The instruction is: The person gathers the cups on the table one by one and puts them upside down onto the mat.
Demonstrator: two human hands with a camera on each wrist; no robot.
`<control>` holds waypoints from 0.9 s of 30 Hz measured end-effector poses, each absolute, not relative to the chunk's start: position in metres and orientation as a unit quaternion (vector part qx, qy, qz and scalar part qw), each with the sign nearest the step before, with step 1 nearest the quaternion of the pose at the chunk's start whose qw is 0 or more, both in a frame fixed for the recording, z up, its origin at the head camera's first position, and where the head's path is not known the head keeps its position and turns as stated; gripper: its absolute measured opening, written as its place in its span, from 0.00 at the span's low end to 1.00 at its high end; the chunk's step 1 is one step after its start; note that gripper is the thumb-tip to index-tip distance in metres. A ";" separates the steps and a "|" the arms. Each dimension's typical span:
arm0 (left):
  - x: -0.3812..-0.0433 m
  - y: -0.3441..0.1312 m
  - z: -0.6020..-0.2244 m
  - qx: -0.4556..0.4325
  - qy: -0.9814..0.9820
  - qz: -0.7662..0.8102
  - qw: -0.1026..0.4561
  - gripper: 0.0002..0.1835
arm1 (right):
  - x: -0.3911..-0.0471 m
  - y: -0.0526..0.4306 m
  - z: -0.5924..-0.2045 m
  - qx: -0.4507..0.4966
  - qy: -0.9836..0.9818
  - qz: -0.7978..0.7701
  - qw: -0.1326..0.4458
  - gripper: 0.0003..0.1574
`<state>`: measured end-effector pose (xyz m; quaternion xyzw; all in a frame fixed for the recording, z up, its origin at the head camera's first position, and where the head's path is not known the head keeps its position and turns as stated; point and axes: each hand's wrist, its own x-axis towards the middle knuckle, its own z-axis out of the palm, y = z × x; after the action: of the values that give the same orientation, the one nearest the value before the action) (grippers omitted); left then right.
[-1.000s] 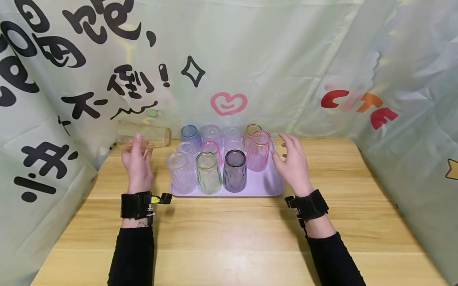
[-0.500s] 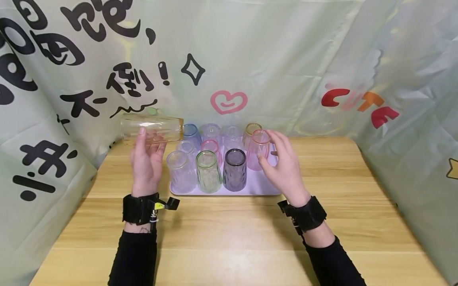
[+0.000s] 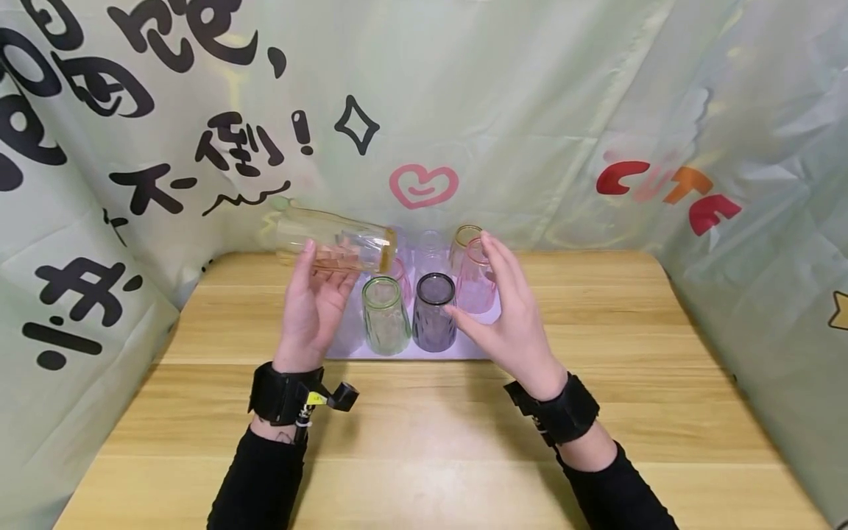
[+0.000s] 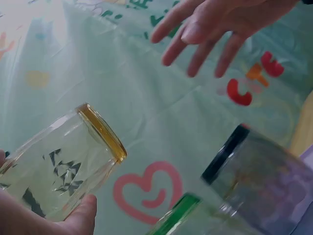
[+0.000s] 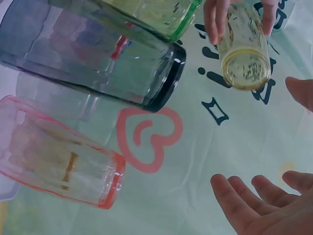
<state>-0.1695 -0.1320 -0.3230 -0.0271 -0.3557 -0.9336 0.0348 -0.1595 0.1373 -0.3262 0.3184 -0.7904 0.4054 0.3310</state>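
A clear glass with an amber tint lies sideways in the air in my left hand, thumb on the near side and fingers beneath. Its amber-rimmed end points right in the head view, over the left part of a lilac tray. My right hand hovers at the tray's right side, fingers spread and holding nothing. Nearest to it are a pink glass and a dark grey glass, both standing. Left of the grey one stands a green glass. The held glass and left hand hide several others.
A yellow-rimmed glass and a pale glass stand in the tray's back row. The tray rests on a wooden table. Behind the table hangs a printed cloth, close to the back row.
My left hand has carried the amber glass rightward from the table's left side to over the tray. My right hand has moved left, reaching in beside the pink and grey glasses.
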 end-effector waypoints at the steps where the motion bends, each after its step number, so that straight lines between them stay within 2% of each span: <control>1: -0.169 -0.129 -0.324 -0.030 -0.359 -0.932 0.028 0.21 | -0.158 0.136 -0.326 0.323 -0.789 0.406 0.329 0.63; 5: -0.166 -0.116 -0.327 -0.044 -0.376 -0.926 0.001 0.23 | -0.154 0.133 -0.326 0.342 -0.781 0.406 0.329 0.65; 10: -0.162 -0.098 -0.330 -0.070 -0.393 -0.916 -0.033 0.20 | -0.151 0.128 -0.326 0.361 -0.776 0.402 0.325 0.66; 15: -0.155 -0.083 -0.332 -0.088 -0.406 -0.907 -0.066 0.24 | -0.149 0.123 -0.328 0.373 -0.773 0.402 0.320 0.66; 27: -0.148 -0.070 -0.336 -0.121 -0.430 -0.888 -0.104 0.31 | -0.147 0.119 -0.332 0.382 -0.765 0.407 0.320 0.53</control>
<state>-0.1480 -0.0702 -0.3360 -0.1212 -0.4304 -0.8884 -0.1040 -0.1472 0.1189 -0.3318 0.3825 -0.7652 0.4074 0.3196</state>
